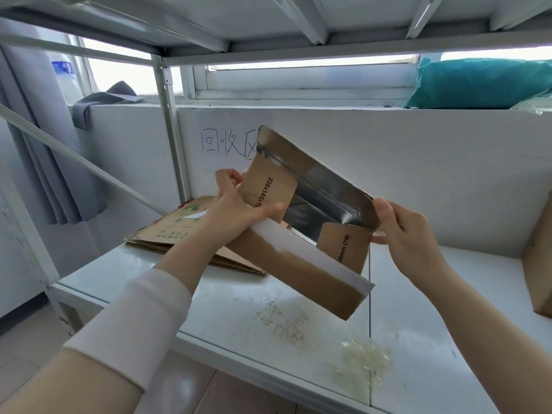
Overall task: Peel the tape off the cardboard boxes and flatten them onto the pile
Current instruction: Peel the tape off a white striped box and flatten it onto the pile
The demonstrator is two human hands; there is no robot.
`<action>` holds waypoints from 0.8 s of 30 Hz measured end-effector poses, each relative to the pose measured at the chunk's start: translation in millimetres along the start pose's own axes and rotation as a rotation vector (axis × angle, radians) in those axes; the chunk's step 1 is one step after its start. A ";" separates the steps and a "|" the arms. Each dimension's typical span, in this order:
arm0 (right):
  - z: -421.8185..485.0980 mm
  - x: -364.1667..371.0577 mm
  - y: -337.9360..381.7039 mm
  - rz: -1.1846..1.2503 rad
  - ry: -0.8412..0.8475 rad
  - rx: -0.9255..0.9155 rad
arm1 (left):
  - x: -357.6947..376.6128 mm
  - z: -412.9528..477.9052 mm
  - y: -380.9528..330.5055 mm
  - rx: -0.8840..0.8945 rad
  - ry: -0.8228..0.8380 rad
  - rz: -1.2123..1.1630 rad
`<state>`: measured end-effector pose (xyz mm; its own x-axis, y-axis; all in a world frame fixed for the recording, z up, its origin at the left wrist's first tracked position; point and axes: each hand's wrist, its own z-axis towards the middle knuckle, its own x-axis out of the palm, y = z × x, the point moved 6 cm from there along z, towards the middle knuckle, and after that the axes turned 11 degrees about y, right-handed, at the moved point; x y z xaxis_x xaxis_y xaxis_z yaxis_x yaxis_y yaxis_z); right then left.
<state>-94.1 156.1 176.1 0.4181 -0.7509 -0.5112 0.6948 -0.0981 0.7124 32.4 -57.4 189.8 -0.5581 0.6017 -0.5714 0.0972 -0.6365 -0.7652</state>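
I hold a small brown cardboard box with a silver foil lining above the white shelf. Its flaps stand open and printed size text shows on two of them. My left hand grips the box's left end, thumb along the near white-edged flap. My right hand pinches the far flap's right corner. A pile of flattened cardboard lies on the shelf behind my left forearm. Crumpled clear tape lies on the shelf near the front edge.
The white shelf has a metal frame with an upright post at the left and another shelf overhead. Another brown box stands at the right edge. A white wall with handwriting is behind. A teal bag lies on the sill.
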 end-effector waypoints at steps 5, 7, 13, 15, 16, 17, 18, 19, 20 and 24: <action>9.4 -0.3 2.7 -0.015 -0.087 0.048 | -8.0 31.1 -21.0 -0.091 0.003 0.332; 11.7 0.8 6.4 -0.028 -0.123 0.047 | -4.8 39.0 -34.3 -0.132 -0.039 0.520; 13.8 -11.0 19.8 -0.052 -0.204 0.024 | 5.8 52.7 -63.7 -0.149 -0.097 0.685; 13.8 -22.3 13.8 -0.046 -0.245 0.049 | 9.7 55.5 -70.1 -0.077 0.008 0.608; 13.4 -27.5 9.5 -0.048 -0.263 0.063 | 10.7 55.8 -72.5 -0.031 0.064 0.539; 12.7 -31.8 5.3 -0.054 -0.278 0.079 | 9.6 54.7 -75.9 0.015 0.088 0.472; 11.2 -35.4 1.2 -0.062 -0.293 0.094 | 6.5 53.6 -78.0 0.053 0.073 0.419; 9.5 -38.0 -2.7 -0.066 -0.309 0.108 | 1.9 51.4 -79.2 0.079 0.031 0.372; 8.3 -39.4 -7.3 -0.066 -0.325 0.121 | -3.1 48.7 -77.8 0.089 -0.025 0.312; 4.6 -38.4 -27.8 0.053 -0.379 0.191 | -13.0 29.0 -59.9 0.049 -0.177 0.075</action>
<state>-132.2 184.7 178.1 0.1808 -0.9416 -0.2841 0.5425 -0.1455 0.8274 9.9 -41.1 251.6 -0.6877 0.4598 -0.5618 0.1061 -0.7019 -0.7043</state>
